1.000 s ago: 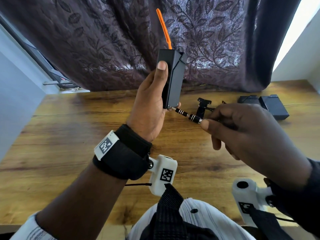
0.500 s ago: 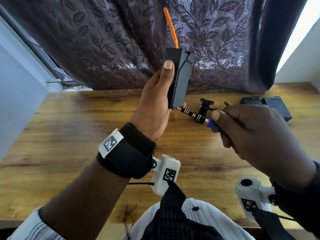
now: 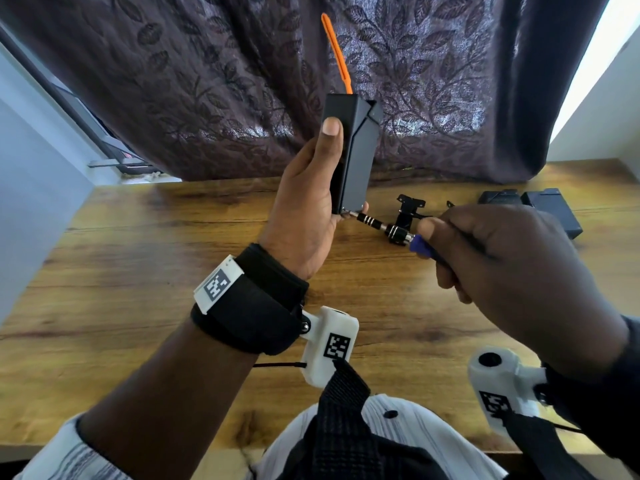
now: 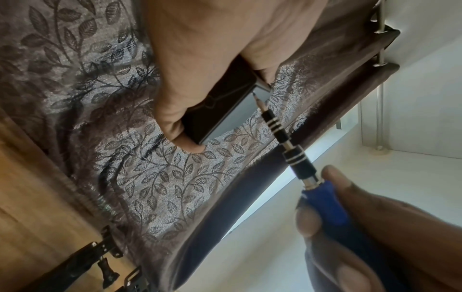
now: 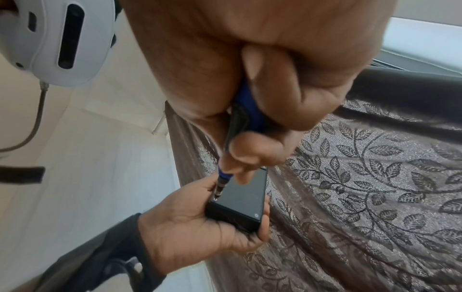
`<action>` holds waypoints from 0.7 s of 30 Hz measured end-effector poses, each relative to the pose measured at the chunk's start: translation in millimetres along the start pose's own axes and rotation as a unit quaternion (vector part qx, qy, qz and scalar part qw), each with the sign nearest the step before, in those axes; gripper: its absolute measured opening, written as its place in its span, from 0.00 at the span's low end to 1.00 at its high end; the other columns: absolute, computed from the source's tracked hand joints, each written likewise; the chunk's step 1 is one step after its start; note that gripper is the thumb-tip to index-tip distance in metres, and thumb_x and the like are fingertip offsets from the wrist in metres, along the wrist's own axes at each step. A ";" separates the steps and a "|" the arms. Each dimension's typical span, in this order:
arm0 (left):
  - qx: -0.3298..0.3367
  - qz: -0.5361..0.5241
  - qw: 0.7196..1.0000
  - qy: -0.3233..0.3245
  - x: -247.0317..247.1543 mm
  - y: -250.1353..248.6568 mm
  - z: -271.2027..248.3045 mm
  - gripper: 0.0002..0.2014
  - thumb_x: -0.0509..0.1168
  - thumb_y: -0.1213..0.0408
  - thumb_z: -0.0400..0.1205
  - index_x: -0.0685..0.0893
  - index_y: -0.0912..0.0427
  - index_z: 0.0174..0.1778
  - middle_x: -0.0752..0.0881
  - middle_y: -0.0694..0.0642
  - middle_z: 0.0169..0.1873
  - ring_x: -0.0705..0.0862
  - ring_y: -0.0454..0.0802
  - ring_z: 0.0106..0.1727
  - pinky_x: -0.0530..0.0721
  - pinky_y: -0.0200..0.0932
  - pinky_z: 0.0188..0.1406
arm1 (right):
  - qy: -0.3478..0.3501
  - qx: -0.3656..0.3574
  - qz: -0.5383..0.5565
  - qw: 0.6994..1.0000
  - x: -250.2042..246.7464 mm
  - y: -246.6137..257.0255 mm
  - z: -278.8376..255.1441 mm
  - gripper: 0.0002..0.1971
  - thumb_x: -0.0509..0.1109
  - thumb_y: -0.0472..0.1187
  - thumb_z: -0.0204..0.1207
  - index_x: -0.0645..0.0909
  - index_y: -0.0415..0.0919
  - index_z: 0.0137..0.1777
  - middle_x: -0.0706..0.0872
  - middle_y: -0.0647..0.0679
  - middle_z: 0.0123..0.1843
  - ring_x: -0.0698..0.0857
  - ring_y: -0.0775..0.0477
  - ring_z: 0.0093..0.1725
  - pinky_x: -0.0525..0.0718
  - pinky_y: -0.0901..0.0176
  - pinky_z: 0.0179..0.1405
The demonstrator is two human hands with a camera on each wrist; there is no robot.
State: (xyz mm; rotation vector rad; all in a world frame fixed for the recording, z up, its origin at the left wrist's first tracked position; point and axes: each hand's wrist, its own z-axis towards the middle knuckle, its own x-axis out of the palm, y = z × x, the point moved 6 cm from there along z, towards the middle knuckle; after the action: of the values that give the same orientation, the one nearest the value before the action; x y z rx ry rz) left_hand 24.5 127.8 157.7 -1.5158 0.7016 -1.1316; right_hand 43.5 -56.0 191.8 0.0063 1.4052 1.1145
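My left hand (image 3: 311, 188) grips a black box-shaped device (image 3: 356, 150) upright above the wooden table (image 3: 138, 271), thumb lying up its near face. An orange strip (image 3: 335, 51) sticks up behind the device's top. My right hand (image 3: 502, 268) holds a screwdriver (image 3: 388, 230) with a blue handle and a black, silver-ringed shaft. Its tip touches the lower corner of the device, seen close in the left wrist view at the tip (image 4: 255, 96). In the right wrist view the screwdriver (image 5: 222, 185) meets the device (image 5: 240, 199) held in the left hand (image 5: 190, 227).
A small black bracket (image 3: 408, 209) lies on the table just behind the screwdriver. Two dark flat boxes (image 3: 550, 209) sit at the far right of the table. A dark leaf-patterned curtain (image 3: 207, 81) hangs along the table's back edge.
The right hand has slid back along the screwdriver, baring the blue handle and more of the shaft. The tip stays at the device's lower corner.
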 end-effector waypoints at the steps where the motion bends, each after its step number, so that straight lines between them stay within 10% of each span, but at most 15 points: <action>1: 0.000 0.000 1.000 -0.001 -0.5 -0.9 0.1 0.22 0.50 0.49 0.95 0.82 0.57 0.72 0.89 0.51 0.55 0.84 0.50 0.55 0.81 0.58 0.51 | 0.003 0.002 -0.004 1.000 0.9 -0.3 0.3 0.15 0.69 0.59 0.77 0.81 0.55 0.31 0.84 0.59 0.26 0.84 0.59 0.32 0.78 0.69 0.36; 5: 0.004 -0.002 1.000 0.001 -0.4 -2.2 0.2 0.20 0.50 0.49 0.95 0.82 0.55 0.70 0.88 0.52 0.57 0.84 0.51 0.57 0.81 0.58 0.52 | 0.003 0.004 -0.008 1.000 2.3 0.9 -3.3 0.11 0.77 0.60 0.66 0.83 0.58 0.42 0.85 0.64 0.36 0.83 0.63 0.42 0.73 0.80 0.39; 12: 0.008 0.008 1.000 0.025 -0.4 -0.1 -2.2 0.20 0.49 0.48 0.95 0.83 0.53 0.69 0.86 0.57 0.60 0.83 0.55 0.58 0.82 0.60 0.52 | 0.048 0.019 0.036 0.998 -0.7 1.6 1.3 0.14 0.68 0.58 0.76 0.84 0.54 0.33 0.86 0.56 0.24 0.83 0.58 0.23 0.75 0.65 0.24; 21: 0.016 0.007 1.000 0.008 -4.0 0.9 -0.6 0.22 0.50 0.48 0.95 0.82 0.56 0.73 0.88 0.53 0.57 0.84 0.52 0.57 0.82 0.59 0.52 | 0.019 0.021 -0.001 1.000 -3.6 1.6 0.8 0.13 0.79 0.60 0.63 0.82 0.55 0.39 0.86 0.61 0.33 0.82 0.62 0.40 0.75 0.76 0.38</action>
State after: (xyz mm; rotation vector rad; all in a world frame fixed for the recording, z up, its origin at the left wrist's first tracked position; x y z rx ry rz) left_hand 22.5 130.8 155.7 -1.4733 0.7013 -1.1409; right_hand 44.0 -56.9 195.7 0.0134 1.4623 1.0888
